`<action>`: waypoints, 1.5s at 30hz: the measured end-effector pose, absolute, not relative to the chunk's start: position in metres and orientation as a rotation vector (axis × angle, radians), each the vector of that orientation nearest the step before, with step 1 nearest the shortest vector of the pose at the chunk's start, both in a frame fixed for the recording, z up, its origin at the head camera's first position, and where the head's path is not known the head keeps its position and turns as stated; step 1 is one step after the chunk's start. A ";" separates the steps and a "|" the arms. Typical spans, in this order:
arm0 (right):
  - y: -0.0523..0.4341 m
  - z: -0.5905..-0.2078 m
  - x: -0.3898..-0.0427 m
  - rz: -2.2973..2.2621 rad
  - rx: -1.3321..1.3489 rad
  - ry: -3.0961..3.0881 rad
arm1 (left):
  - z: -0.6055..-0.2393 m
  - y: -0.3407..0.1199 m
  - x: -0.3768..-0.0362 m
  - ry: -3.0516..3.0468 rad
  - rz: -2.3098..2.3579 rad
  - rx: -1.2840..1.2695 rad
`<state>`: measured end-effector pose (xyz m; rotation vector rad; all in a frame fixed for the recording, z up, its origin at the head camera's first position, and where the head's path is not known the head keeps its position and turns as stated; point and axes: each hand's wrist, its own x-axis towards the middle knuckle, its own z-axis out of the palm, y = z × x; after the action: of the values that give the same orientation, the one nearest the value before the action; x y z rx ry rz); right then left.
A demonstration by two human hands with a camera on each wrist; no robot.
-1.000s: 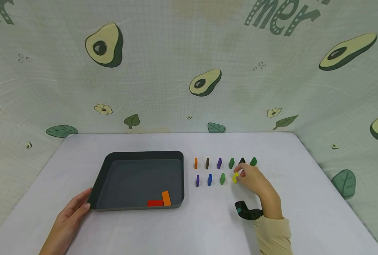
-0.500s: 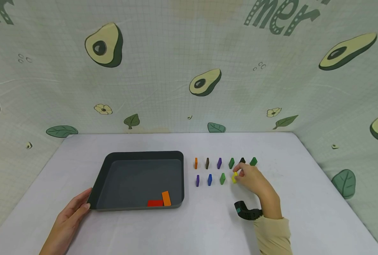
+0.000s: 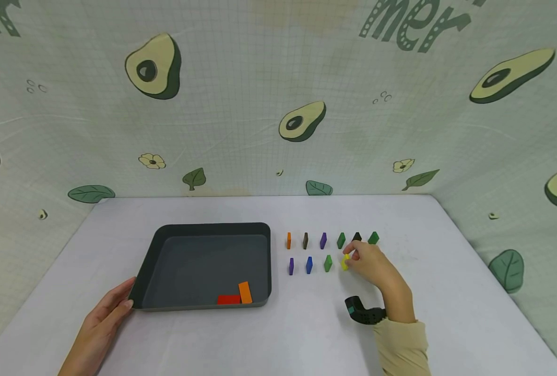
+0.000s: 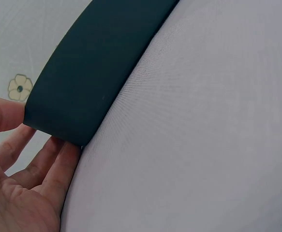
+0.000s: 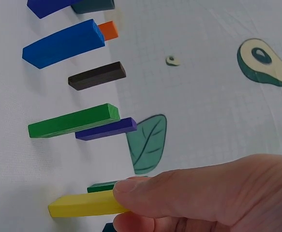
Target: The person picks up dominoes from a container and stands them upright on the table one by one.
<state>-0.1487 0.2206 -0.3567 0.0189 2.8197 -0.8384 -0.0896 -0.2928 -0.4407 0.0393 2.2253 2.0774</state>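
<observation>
My right hand (image 3: 374,266) pinches a yellow rectangular block (image 5: 82,205) between thumb and fingers. The block stands on end at the right of the front row, and the hand covers its upper part. To its left are a light green block (image 3: 328,263), a blue block (image 3: 309,265) and a purple block (image 3: 291,266), all upright. On the other side, my left hand (image 3: 97,326) holds the near left corner of a dark grey tray (image 4: 87,72), thumb and fingers on its wall. Inside the tray lie a red block (image 3: 228,299) and an orange block (image 3: 245,292).
Behind the front row stands another row: orange (image 3: 288,241), brown (image 3: 305,241), purple (image 3: 323,241) and green blocks (image 3: 341,241), a partly hidden black block (image 3: 357,236) and a further green block (image 3: 374,238). An avocado-print cloth (image 3: 240,146) hangs behind the white table (image 3: 222,344).
My right hand and the yellow block shift very slightly left. The left hand, tray and other blocks stay where they were.
</observation>
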 end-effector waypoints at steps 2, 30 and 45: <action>0.220 -0.356 -0.148 -0.837 0.007 2.824 | -0.441 -0.293 -0.090 2.226 2.074 0.034; 0.222 -0.355 -0.147 -0.824 0.034 2.825 | -0.441 -0.292 -0.090 2.251 2.069 0.020; 0.215 -0.349 -0.148 -0.909 -0.053 2.933 | -0.444 -0.293 -0.091 2.238 2.092 0.045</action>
<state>-0.1480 0.2145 -0.3486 -0.0531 2.9330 -0.9092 -0.0908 -0.2934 -0.4442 0.0454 2.2380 2.0918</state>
